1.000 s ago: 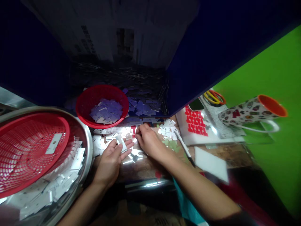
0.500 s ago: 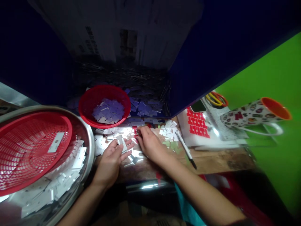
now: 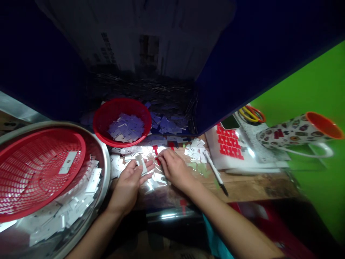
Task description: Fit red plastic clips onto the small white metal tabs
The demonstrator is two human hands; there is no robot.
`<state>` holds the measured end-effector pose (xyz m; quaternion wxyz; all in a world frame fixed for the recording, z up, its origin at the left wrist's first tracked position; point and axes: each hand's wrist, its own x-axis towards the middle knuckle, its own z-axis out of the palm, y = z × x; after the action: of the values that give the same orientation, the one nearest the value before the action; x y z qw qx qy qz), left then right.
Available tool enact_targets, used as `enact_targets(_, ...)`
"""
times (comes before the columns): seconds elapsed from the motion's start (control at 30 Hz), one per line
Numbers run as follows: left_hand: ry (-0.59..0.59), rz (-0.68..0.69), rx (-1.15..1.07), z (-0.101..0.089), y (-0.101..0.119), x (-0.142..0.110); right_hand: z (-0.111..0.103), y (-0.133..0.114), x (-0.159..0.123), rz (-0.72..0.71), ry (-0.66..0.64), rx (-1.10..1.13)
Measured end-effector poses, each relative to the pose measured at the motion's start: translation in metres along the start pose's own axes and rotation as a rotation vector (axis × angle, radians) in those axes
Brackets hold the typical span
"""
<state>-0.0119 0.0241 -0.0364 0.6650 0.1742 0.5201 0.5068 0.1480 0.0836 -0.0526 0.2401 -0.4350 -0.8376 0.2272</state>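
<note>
Flat silvery metal plate [image 3: 141,165], thumb-pinched in the left hand's grip [image 3: 131,178], wants level holding, while the right hand [image 3: 174,166], its grasp unclear, sits beside a red T-shaped piece [image 3: 155,149].

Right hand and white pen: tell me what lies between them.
In the head view, flat green pieces lie between the right hand and the white pen, with a heap of white pieces just beyond them.

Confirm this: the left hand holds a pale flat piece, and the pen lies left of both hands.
The head view shows the pen right of both the left hand and the right hand, not left. The left hand does hold a pale flat piece.
</note>
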Motion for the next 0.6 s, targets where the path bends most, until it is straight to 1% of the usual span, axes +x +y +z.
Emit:
enact_targets(0.07,-0.001,0.011,0.006,-0.001,0.000,0.000,-0.003,0.002,-0.001,-0.002,0.011,0.115)
enact_targets(0.13,-0.003,0.034,0.015,-0.003,-0.001,0.000,-0.007,0.004,-0.003,0.032,0.033,0.221)
enact_targets(0.2,-0.005,0.059,0.024,-0.004,-0.003,0.001,-0.010,0.006,-0.002,0.134,0.078,0.364)
enact_targets(0.3,0.005,0.083,0.031,-0.003,-0.002,0.001,-0.016,0.004,0.002,0.326,0.190,0.676)
enact_targets(0.37,-0.003,0.076,0.052,0.001,0.002,-0.004,-0.023,-0.003,0.003,0.389,0.228,0.824)
enact_targets(0.43,-0.048,0.042,0.086,0.006,0.008,-0.012,-0.031,-0.016,0.002,0.396,0.215,0.859)
enact_targets(0.53,-0.140,-0.042,0.078,0.016,0.017,-0.026,-0.039,-0.037,-0.005,0.392,0.168,0.832)
enact_targets(0.6,-0.193,-0.100,0.063,0.021,0.021,-0.032,-0.040,-0.046,-0.010,0.374,0.140,0.793)
